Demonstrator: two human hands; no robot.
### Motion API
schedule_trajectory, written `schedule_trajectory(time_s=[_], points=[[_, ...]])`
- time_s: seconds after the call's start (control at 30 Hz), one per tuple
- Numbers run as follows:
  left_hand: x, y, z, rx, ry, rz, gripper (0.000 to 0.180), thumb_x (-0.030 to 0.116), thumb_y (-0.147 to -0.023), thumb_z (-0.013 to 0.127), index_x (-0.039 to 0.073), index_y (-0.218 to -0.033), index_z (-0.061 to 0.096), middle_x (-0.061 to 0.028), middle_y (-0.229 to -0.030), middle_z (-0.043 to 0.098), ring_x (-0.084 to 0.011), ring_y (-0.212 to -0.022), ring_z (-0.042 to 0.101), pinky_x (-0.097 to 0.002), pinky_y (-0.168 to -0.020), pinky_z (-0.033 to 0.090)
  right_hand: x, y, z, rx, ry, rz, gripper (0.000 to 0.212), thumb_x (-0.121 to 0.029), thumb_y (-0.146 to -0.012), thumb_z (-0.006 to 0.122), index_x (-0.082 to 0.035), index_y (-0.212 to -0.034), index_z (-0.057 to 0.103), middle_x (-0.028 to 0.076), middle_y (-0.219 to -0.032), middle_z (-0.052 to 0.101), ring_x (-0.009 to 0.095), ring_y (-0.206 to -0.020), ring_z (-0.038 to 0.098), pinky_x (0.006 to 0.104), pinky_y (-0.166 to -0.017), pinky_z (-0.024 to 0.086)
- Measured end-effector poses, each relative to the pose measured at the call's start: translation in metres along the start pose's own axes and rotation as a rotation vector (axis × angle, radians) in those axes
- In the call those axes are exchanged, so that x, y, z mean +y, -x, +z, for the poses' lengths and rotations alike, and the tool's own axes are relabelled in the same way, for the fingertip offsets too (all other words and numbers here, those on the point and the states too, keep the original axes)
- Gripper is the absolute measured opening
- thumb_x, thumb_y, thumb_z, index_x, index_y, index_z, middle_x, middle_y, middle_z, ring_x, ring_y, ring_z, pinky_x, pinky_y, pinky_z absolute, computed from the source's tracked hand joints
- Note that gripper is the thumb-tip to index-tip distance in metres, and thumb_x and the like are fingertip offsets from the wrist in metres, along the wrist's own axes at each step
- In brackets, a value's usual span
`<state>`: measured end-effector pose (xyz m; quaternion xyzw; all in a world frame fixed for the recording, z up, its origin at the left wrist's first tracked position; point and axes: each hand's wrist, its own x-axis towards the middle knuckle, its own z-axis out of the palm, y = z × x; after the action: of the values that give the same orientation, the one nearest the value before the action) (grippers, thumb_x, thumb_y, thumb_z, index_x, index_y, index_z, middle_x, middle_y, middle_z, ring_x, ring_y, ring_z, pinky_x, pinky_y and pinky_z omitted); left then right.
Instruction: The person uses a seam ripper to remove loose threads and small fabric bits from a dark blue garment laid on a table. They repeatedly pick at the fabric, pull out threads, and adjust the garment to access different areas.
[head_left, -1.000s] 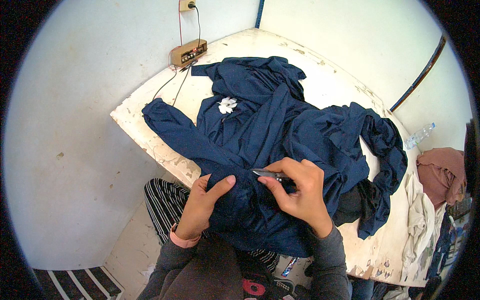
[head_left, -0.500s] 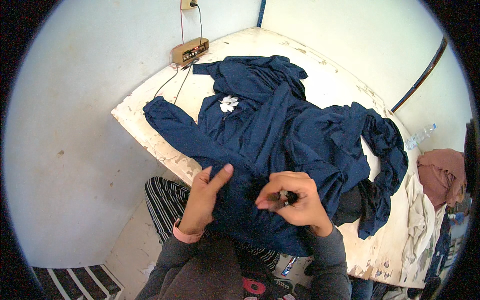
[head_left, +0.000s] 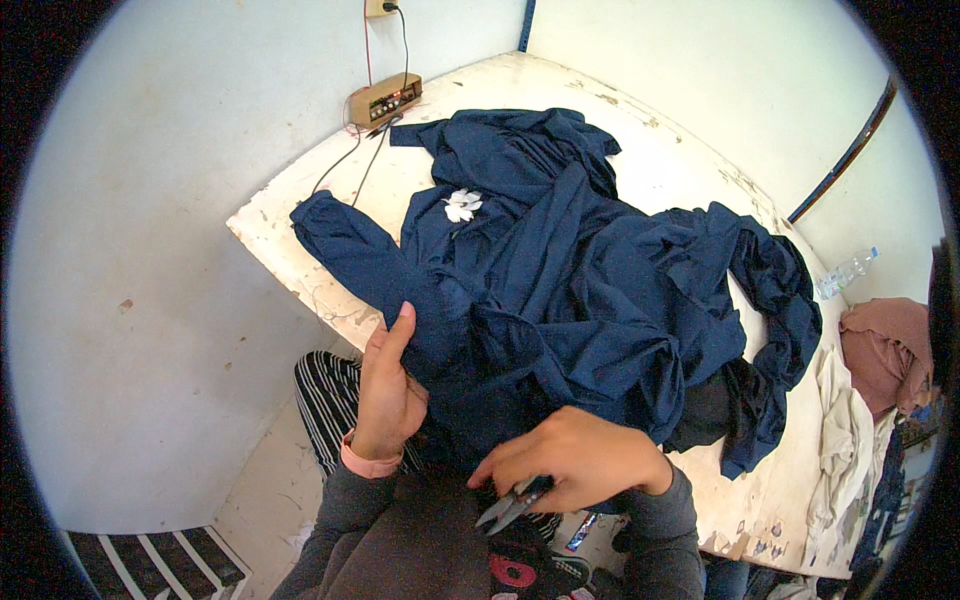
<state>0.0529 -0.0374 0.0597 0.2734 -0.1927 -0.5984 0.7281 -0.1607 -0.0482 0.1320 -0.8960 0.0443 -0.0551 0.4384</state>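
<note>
A dark blue garment (head_left: pixel 540 250) lies rumpled across the table, its near part hanging over the front edge towards my lap. My left hand (head_left: pixel 388 405) holds the cloth near that edge, thumb on top and the other fingers mostly hidden behind it. In my right hand (head_left: pixel 580 460) is a pair of dark thread snips (head_left: pixel 512 504), blades pointing down and left. That hand is low over the garment's near part, and its fingers also touch the cloth. White petal-like scraps (head_left: pixel 462 205) rest on the blue fabric farther back.
On the pale, worn table (head_left: pixel 690 160), a small brown box with knobs (head_left: pixel 387 100) trails cables at the back left. A clear bottle (head_left: pixel 848 272), a brown cloth (head_left: pixel 885 345) and a cream cloth (head_left: pixel 840 430) are along the right side.
My right hand has moved down towards me with the snips, whose blades now show clearly. The left hand has shifted slightly left, and the near cloth has changed its folds.
</note>
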Motion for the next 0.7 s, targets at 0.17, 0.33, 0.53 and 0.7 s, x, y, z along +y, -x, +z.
schedule_trajectory(time_s=[0.17,0.33,0.53,0.7], points=[[-0.001,0.009,0.007,-0.042,0.016,0.008,0.032,0.013,-0.106,0.047,-0.004,-0.133,0.052,-0.0155,-0.128,0.065,-0.0241,-0.119,0.064,-0.0388,-0.105,0.050,-0.005,0.005,-0.014,0.472,-0.393,-0.019,0.024,-0.028,-0.094,0.063,-0.004,-0.099,0.064,0.015,-0.105,0.072,0.022,-0.074,0.066,0.0348,-0.063,0.050],[-0.013,0.011,-0.001,-0.068,-0.055,0.020,0.035,0.016,-0.104,0.050,-0.002,-0.134,0.053,-0.0138,-0.133,0.062,-0.0272,-0.124,0.060,-0.0422,-0.111,0.044,-0.041,0.027,0.005,0.821,-0.850,-0.496,0.038,-0.048,-0.104,0.048,-0.011,-0.096,0.045,0.023,-0.083,0.068,0.018,-0.046,0.047,0.0288,-0.048,0.036],[-0.013,0.014,-0.005,-0.093,0.040,0.009,0.034,0.014,-0.106,0.045,-0.002,-0.135,0.053,-0.0165,-0.137,0.060,-0.0279,-0.126,0.059,-0.0428,-0.111,0.045,-0.062,0.020,0.027,0.870,-0.825,-0.887,0.041,-0.048,-0.102,0.053,-0.008,-0.104,0.046,0.026,-0.094,0.073,0.018,-0.043,0.043,0.0286,-0.050,0.033],[-0.015,0.014,-0.005,-0.038,0.004,0.022,0.035,0.015,-0.107,0.043,-0.001,-0.136,0.053,-0.0158,-0.138,0.060,-0.0274,-0.126,0.059,-0.0435,-0.112,0.045,-0.061,0.032,0.033,0.933,-0.749,-0.875,0.042,-0.052,-0.099,0.055,-0.011,-0.097,0.048,0.021,-0.088,0.074,0.018,-0.040,0.042,0.0302,-0.041,0.030]])
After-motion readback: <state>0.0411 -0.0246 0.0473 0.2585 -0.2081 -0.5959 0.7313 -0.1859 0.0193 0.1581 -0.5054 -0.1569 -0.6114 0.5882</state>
